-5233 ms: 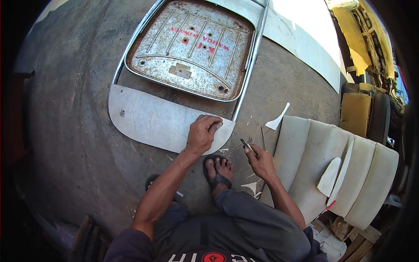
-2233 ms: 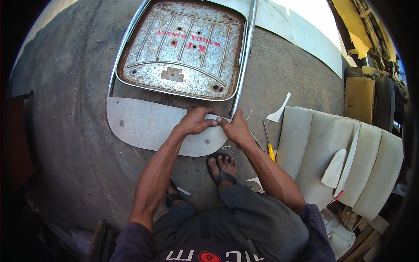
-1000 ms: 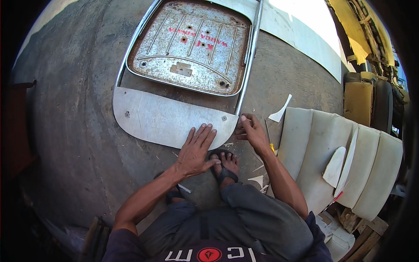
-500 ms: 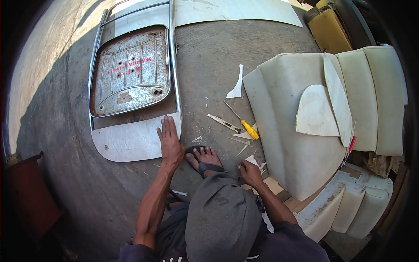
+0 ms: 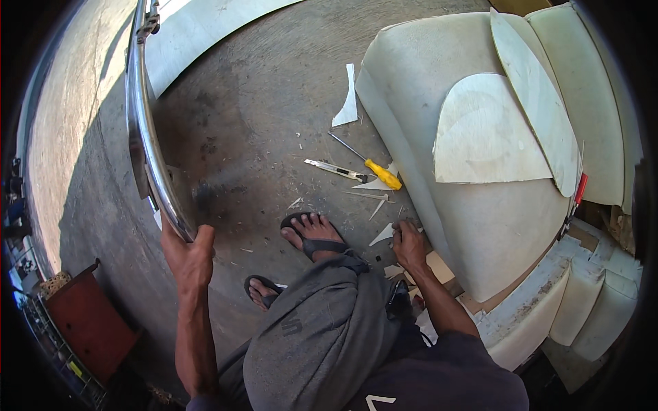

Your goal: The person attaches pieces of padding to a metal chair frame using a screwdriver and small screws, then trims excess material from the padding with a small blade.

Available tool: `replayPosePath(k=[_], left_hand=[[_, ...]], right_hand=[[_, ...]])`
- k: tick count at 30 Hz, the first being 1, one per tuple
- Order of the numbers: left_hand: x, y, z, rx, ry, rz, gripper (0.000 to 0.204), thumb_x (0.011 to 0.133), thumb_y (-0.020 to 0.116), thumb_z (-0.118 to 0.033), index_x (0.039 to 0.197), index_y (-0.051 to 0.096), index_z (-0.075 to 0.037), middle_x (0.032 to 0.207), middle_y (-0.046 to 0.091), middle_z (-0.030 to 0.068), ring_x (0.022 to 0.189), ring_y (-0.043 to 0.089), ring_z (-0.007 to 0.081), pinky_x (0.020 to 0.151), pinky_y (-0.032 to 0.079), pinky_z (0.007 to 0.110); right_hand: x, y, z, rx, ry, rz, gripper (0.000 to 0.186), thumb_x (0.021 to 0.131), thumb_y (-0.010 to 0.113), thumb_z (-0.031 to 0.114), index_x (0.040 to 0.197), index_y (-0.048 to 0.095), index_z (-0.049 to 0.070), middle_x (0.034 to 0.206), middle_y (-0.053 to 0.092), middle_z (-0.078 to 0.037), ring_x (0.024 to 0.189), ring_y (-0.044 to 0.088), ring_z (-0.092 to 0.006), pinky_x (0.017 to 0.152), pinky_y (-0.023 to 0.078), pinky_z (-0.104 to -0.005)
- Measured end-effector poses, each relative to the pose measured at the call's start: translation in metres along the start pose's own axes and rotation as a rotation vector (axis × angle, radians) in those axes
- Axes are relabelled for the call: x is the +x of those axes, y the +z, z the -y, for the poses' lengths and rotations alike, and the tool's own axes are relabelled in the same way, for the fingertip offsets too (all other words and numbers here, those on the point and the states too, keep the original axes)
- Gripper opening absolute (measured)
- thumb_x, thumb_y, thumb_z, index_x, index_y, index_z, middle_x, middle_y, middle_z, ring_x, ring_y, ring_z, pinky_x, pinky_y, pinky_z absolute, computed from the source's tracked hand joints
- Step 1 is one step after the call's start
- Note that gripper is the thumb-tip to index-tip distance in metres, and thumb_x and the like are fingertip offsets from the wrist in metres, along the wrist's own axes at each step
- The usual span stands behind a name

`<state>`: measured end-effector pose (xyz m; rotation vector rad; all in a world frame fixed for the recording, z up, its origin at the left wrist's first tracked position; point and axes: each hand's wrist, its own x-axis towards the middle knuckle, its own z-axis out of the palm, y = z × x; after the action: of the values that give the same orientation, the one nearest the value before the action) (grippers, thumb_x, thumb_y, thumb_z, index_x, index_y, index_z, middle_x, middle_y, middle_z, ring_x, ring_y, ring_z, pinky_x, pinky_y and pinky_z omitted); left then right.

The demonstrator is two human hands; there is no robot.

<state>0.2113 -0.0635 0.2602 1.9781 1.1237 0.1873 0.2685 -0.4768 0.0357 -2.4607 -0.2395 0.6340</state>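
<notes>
Grey, scuffed concrete floor (image 5: 240, 123) runs beneath everything, sunlit along its left side. At left, a shiny chrome tubular metal frame (image 5: 153, 144) is tipped up and seen nearly edge-on, its smooth tube bending toward the wearer. The left hand (image 5: 188, 253) grips that curved near end, thumb over the tube. Behind it lies a broad white sheet (image 5: 212, 34). Rightward come feet in black sandals (image 5: 315, 240), a grey-trousered knee (image 5: 308, 329) hiding the floor below, a slim white-and-black utility knife (image 5: 336, 170), a curved white offcut (image 5: 347, 103) and a yellow-handled screwdriver (image 5: 384, 175). The right hand (image 5: 409, 243), fingers curled, is beside a pointed white scrap (image 5: 382, 235); whether it holds anything, I cannot tell. Farther right, a cream padded cushion (image 5: 404, 82) bears two rounded white cut pieces (image 5: 483, 130). Half a second ago the frame lay flat, rusty panel upward, the left palm on its white end board.
</notes>
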Motion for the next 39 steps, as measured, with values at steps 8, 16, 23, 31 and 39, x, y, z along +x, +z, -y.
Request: replayPosePath(k=[8,16,23,31,39], left_hand=[[0.002,-0.032,-0.03,-0.567,0.043,-0.181,0.061,0.079,0.064,-0.002,0.137,0.049,0.009,0.12,0.061,0.0166,0.107,0.064,0.0271,0.096,0.054,0.042],[0.0,-0.05,-0.028,-0.724,0.13,-0.187,0.066,0.074,0.061,-0.002,0.138,0.05,0.012,0.122,0.063,0.0193,0.11,0.065,0.0291,0.098,0.054,0.041],[-0.007,-0.072,-0.011,-0.779,0.117,-0.196,0.066,0.074,0.06,-0.002,0.138,0.05,0.011,0.123,0.063,0.019,0.111,0.065,0.0292,0.099,0.054,0.04],[0.002,-0.095,-0.008,-0.868,0.099,-0.208,0.07,0.073,0.06,0.0,0.141,0.047,0.01,0.125,0.062,0.0181,0.11,0.066,0.0282,0.1,0.054,0.039],[-0.008,-0.108,-0.005,-0.884,0.092,-0.304,0.06,0.079,0.066,-0.002,0.136,0.052,0.009,0.116,0.066,0.0145,0.101,0.069,0.0238,0.093,0.056,0.037]], right_hand=[[-0.029,-0.006,0.002,-0.021,-0.077,0.1,0.023,0.09,0.07,0.013,0.11,0.064,0.004,0.108,0.063,-0.019,0.106,0.064,-0.0416,0.087,0.054,-0.0505],[-0.012,0.011,0.009,0.107,0.008,-0.018,0.019,0.093,0.065,0.013,0.107,0.068,0.0,0.1,0.066,-0.021,0.094,0.065,-0.0434,0.083,0.053,-0.0502],[0.009,0.017,0.039,0.181,0.038,0.074,0.019,0.092,0.07,0.018,0.097,0.071,0.0,0.093,0.068,-0.018,0.088,0.067,-0.0383,0.079,0.053,-0.0471],[0.038,0.034,0.053,0.116,-0.037,0.099,0.018,0.094,0.069,0.015,0.103,0.073,0.0,0.095,0.069,-0.019,0.089,0.068,-0.0375,0.082,0.053,-0.0437],[0.094,0.055,0.163,0.367,-0.246,0.128,0.018,0.096,0.067,0.013,0.104,0.072,-0.002,0.096,0.07,-0.016,0.083,0.07,-0.0279,0.078,0.055,-0.0377]])
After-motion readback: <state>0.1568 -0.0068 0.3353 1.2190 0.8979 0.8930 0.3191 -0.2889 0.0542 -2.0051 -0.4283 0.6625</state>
